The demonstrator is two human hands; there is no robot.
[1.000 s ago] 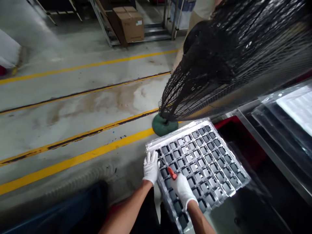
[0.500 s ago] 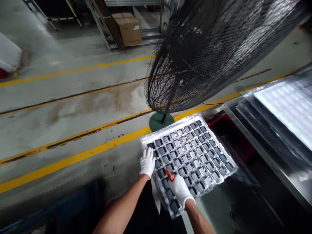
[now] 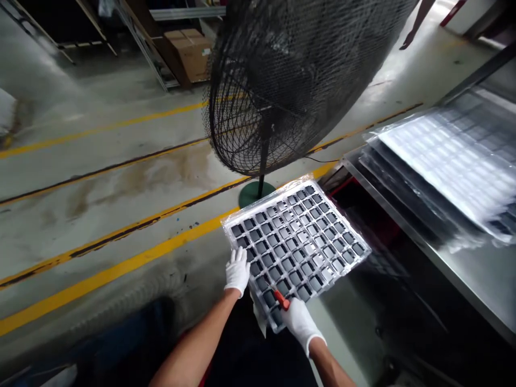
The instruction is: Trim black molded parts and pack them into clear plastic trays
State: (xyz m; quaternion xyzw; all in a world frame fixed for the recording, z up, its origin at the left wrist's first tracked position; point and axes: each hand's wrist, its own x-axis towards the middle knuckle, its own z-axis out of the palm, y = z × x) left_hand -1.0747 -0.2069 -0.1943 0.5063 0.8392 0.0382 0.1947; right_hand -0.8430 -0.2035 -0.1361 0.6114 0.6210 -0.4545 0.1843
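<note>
My left hand (image 3: 237,270), in a white glove, lies on the near left edge of a clear plastic tray (image 3: 264,208), its fingers outstretched and slightly apart. Rows of small dark rectangular parts (image 3: 287,263) fill the tray's pockets; some near the middle look silvery. Also gloved in white, my right hand (image 3: 299,318) is closed round a red-handled tool (image 3: 281,299) over the tray's near corner. The tool's thin tip points up and left, toward the parts, and is too small to make out.
A large black fan (image 3: 282,91) on a green base (image 3: 250,194) stands just beyond the tray. On the right, a metal table (image 3: 475,290) carries stacked, plastic-wrapped trays (image 3: 447,156). A cardboard box (image 3: 189,56) sits on a rack behind. Another person's hand (image 3: 408,41) shows at top right.
The view has turned right, so the fan and tray appear further left. My right hand and the red-handled tool have moved nearer the tray's near corner. Another person's arm has come into view.
</note>
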